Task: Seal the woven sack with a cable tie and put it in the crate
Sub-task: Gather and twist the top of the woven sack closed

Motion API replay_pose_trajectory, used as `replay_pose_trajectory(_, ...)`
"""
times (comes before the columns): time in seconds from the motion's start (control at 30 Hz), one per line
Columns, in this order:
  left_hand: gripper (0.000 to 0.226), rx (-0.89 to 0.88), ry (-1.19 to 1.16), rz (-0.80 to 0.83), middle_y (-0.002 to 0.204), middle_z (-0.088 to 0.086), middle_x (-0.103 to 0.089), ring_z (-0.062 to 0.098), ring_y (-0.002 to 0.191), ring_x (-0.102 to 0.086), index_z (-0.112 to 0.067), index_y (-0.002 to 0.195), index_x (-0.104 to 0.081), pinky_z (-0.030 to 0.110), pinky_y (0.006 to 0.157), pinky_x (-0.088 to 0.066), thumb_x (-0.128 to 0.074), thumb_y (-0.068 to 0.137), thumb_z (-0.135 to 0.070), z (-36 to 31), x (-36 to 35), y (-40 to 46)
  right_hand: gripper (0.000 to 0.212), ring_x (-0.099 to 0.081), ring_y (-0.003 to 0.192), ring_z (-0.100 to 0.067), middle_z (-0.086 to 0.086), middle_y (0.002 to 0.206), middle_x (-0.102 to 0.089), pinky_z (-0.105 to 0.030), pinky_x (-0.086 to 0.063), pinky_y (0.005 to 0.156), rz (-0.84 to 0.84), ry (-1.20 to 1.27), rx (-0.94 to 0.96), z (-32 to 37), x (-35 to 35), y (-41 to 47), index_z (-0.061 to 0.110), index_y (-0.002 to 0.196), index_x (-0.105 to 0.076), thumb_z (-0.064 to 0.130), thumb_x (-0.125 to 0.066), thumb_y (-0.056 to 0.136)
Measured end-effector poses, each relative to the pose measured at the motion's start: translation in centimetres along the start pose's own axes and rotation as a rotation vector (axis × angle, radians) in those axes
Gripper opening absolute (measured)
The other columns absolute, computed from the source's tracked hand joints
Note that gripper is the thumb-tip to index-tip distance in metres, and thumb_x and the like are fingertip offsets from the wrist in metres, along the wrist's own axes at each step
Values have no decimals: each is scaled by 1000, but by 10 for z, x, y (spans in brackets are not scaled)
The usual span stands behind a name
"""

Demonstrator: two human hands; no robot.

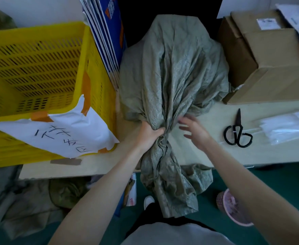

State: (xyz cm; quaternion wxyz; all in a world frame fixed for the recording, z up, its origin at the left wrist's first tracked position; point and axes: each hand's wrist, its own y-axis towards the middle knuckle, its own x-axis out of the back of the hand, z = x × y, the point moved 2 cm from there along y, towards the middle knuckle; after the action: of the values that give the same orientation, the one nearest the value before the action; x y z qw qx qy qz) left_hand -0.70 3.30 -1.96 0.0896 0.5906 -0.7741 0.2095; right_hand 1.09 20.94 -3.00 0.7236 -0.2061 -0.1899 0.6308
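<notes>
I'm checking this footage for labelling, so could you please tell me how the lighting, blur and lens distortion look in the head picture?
Head view: dim, flat light with no glare; the right hand is motion-blurred, while the left hand gripping the sack neck is sharp; wide-angle bending curves the table edge and tilts the yellow crate.

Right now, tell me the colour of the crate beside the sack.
The crate is bright yellow with slotted walls, seen plainly in the head view, left of the grey-green woven sack.

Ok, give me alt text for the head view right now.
The left hand grips the gathered neck of a grey-green woven sack on the table; the right hand hovers open beside it. A yellow crate stands left, scissors lie right.
</notes>
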Motion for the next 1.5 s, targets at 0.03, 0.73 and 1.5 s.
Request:
replay_pose_trajectory(0.03,61,-4,11,-1,120,-10,-52,9,114,-51,-14,138,-44,14,89,-37,-70,84,-29,0,0,-2,77,-53,115,-26,-4,131,-54,-46,-38,96,25,34,-41,10,1,7,21,136,-42,55,-69,73)
replay_pose_trajectory(0.73,83,702,-715,151,109,12,-68,24,102,-64,-10,115,-63,37,75,-50,-47,73,-80,-12,13,15,67,-52,110,-27,-11,129,-50,-35,-48,88,-20,89,115,58,-35,49,13,136,-25,-6,-59,81)
replay_pose_trajectory(1.5,57,521,-180,403,118,10,-65,24,109,-59,-4,115,-63,37,102,-43,-78,74,-42,-58,-33,75,61,-56,99,-48,-29,127,-45,-52,-53,78,-259,-946,607,-24,-29,8,-4,139,-33,-4,-54,81)
